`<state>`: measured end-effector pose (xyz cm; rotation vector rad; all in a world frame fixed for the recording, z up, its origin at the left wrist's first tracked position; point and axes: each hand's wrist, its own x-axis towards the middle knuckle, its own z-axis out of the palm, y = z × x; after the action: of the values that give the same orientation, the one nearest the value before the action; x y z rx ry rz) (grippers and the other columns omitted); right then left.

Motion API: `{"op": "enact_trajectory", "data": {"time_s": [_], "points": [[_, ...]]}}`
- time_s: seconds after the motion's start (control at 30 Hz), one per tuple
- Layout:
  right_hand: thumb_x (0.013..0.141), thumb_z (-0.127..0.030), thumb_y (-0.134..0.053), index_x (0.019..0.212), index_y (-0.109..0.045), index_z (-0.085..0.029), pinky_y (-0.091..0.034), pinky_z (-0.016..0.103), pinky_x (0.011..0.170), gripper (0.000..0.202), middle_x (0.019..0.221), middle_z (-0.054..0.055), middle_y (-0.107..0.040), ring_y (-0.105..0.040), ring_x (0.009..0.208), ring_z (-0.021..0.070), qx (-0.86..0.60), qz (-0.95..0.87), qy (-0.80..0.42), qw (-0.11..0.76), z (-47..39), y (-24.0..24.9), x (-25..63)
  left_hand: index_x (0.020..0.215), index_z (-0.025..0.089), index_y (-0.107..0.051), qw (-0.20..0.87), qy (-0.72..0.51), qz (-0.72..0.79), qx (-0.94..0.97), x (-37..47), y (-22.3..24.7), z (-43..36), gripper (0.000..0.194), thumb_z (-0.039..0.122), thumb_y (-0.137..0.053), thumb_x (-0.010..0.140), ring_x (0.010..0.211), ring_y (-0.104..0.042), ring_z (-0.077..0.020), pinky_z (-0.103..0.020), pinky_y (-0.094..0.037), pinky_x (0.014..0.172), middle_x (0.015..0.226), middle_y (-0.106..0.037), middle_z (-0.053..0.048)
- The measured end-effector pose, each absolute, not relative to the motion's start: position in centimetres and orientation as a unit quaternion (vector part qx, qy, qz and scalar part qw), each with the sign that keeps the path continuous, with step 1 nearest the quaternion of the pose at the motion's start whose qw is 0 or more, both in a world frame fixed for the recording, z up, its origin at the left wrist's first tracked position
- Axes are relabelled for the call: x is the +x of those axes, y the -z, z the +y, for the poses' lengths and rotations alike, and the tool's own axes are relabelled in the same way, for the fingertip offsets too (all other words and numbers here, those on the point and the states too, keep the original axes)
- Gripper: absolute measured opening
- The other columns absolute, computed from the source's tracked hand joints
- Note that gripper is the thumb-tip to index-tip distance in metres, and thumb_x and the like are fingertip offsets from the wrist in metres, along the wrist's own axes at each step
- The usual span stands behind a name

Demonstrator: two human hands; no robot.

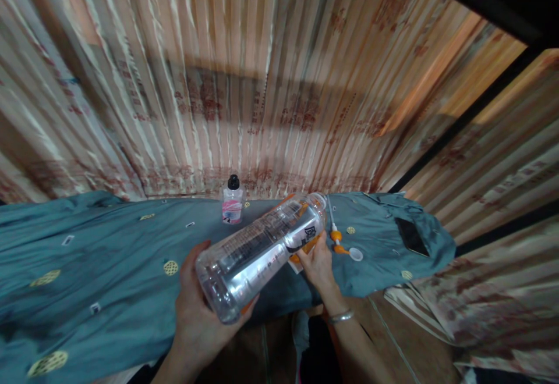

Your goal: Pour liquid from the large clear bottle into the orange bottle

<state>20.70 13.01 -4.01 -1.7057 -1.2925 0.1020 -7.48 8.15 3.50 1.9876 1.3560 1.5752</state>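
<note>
A large clear bottle [262, 244] with a silver and dark label is tilted, its neck toward the upper right. Its base rests in my left hand [203, 314], whose fingers curl round it. Near the neck end, my right hand [318, 265] grips the bottle from below. Part of something orange shows behind the bottle; the bottle hides most of it. To the right of my right hand, an orange and white pump head [336, 237] with a thin tube lies on the cloth.
A small bottle [232, 202] with a black cap and pink label stands on the teal cloth [131, 244], behind my hands. A white disc [356, 254] touches the pump's end. At the right lies a dark phone [411, 236]. Patterned curtains [262, 93] hang behind.
</note>
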Motion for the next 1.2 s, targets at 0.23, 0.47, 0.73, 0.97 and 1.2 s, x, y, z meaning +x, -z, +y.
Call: {"op": "enact_trajectory", "data": {"time_s": [0.23,0.47,0.73,0.97,1.2], "points": [[0.092,-0.065,-0.073,0.155,-0.048,-0.006,-0.068,0.05,0.082,0.09,0.106,0.019,-0.081,-0.082,0.094,0.0391,-0.696,-0.532,-0.044,0.481,13.2,4.1,20.7,0.168,0.043,-0.031,0.123,-0.544,0.461,0.69,-7.8,-3.7,8.1,0.108,0.037,-0.09,0.079,0.085,-0.085,-0.035,-0.052,-0.077,0.068,0.116,-0.081,-0.005],[0.091,-0.071,-0.072,0.16,-0.045,-0.005,-0.067,0.052,0.089,0.099,0.115,0.022,-0.082,-0.082,0.104,0.0411,-0.694,-0.527,-0.044,0.488,13.3,4.2,20.7,0.161,0.039,-0.044,0.141,-0.615,0.462,0.623,-6.1,-3.5,8.2,0.092,0.042,-0.084,0.077,0.082,-0.084,-0.0363,-0.055,-0.076,0.065,0.115,-0.08,-0.008],[0.09,-0.079,-0.068,0.16,-0.044,-0.003,-0.065,0.054,0.096,0.106,0.124,0.027,-0.08,-0.081,0.113,0.0433,-0.691,-0.529,-0.046,0.491,13.5,4.5,20.9,0.165,0.043,-0.036,0.121,-0.559,0.467,0.674,-7.5,-3.6,8.3,0.108,0.037,-0.093,0.073,0.09,-0.085,-0.0372,-0.056,-0.077,0.071,0.122,-0.08,-0.008],[0.089,-0.074,-0.073,0.159,-0.044,-0.006,-0.065,0.054,0.098,0.102,0.126,0.026,-0.08,-0.081,0.114,0.0426,-0.698,-0.523,-0.056,0.486,13.6,4.7,20.8,0.162,0.043,-0.039,0.131,-0.566,0.464,0.669,-7.2,-3.3,8.5,0.105,0.038,-0.094,0.072,0.087,-0.085,-0.0371,-0.056,-0.076,0.068,0.12,-0.081,-0.007],[0.088,-0.066,-0.076,0.158,-0.044,-0.004,-0.065,0.055,0.099,0.099,0.129,0.029,-0.079,-0.08,0.119,0.0445,-0.696,-0.522,-0.057,0.49,13.6,4.7,20.8,0.163,0.045,-0.036,0.136,-0.563,0.461,0.672,-7.3,-3.7,8.4,0.109,0.033,-0.094,0.072,0.087,-0.085,-0.0361,-0.054,-0.076,0.07,0.117,-0.083,-0.004]]}}
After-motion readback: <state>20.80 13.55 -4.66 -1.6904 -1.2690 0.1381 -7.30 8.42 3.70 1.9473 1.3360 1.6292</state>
